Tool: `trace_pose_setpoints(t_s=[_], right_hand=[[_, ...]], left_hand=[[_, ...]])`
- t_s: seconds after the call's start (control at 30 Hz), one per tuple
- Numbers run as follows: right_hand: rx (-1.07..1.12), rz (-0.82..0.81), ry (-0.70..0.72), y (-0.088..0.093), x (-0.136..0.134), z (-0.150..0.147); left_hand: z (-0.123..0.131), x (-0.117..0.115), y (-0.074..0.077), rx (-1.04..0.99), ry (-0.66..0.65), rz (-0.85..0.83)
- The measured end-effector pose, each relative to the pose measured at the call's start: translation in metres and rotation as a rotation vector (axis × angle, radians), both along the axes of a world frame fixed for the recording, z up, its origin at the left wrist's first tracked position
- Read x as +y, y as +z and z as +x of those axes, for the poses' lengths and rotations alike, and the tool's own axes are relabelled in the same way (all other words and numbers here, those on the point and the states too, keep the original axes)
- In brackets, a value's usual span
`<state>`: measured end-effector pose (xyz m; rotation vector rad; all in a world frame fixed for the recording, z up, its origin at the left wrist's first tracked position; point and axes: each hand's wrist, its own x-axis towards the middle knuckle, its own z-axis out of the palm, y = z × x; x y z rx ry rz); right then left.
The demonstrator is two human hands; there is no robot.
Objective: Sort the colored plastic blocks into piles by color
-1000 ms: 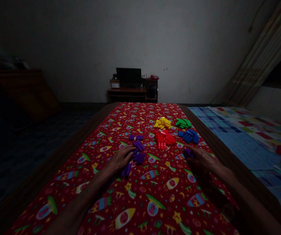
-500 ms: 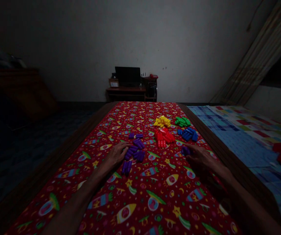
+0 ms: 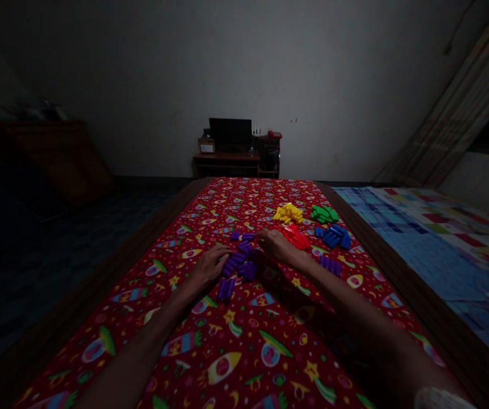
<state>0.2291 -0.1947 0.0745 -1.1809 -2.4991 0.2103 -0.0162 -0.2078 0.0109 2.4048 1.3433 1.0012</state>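
Observation:
A loose pile of purple plastic pieces (image 3: 235, 262), shaped like short ribbed blocks, lies on the red patterned cloth. My left hand (image 3: 211, 266) rests at the left side of this pile, fingers apart, with the fingertips against or very near the closest pieces. From the right, my right hand (image 3: 277, 245) reaches over to the pile's far side. Its fingertips are beside a purple piece (image 3: 248, 237), fingers stretched out, and nothing shows in its grasp. Apart from the pile, one purple group (image 3: 330, 265) lies to the right, below the blue pieces (image 3: 333, 236).
Red pieces (image 3: 296, 237), partly behind my right hand, sit near yellow pieces (image 3: 287, 213) and green pieces (image 3: 324, 214). The red cloth (image 3: 244, 363) covers the long table. A bed (image 3: 398, 238) stands to the right; a desk with a monitor (image 3: 230, 134) is against the far wall.
My right hand has let go of the purple piece at the right and swung left to the purple pile. My left hand stays by the pile. The view has shifted slightly.

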Motion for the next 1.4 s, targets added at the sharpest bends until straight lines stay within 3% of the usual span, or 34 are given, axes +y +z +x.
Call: trace_pose_setpoints(t_s=[0.13, 0.27, 0.43, 0.63, 0.87, 1.03, 1.2, 1.4], right_hand=[[-0.136, -0.082, -0.004, -0.005, 0.035, -0.046], [-0.151, -0.085, -0.023, -0.015, 0.040, -0.049], [-0.072, 0.011, -0.029, -0.018, 0.011, -0.012], [0.079, 0.170, -0.077, -0.021, -0.041, 0.070], [0.026, 0.222, -0.167, -0.047, -0.065, 0.141], [0.182, 0.319, -0.170, -0.054, -0.067, 0.147], [0.288, 0.345, -0.224, -0.046, -0.075, 0.138], [0.279, 0.388, -0.125, -0.053, -0.081, 0.134]], left_hand=[[0.000, 0.001, -0.002, -0.036, 0.017, 0.005], [0.000, 0.002, -0.004, -0.058, 0.009, 0.013], [0.000, 0.004, -0.006, -0.077, 0.010, 0.012], [-0.001, 0.005, -0.007, -0.073, 0.008, 0.004], [-0.009, 0.015, -0.006, -0.038, 0.048, 0.044], [-0.011, 0.045, 0.006, 0.028, 0.161, 0.049], [0.014, 0.073, 0.016, 0.131, 0.142, -0.134], [0.040, 0.075, 0.029, 0.136, 0.154, -0.148]])
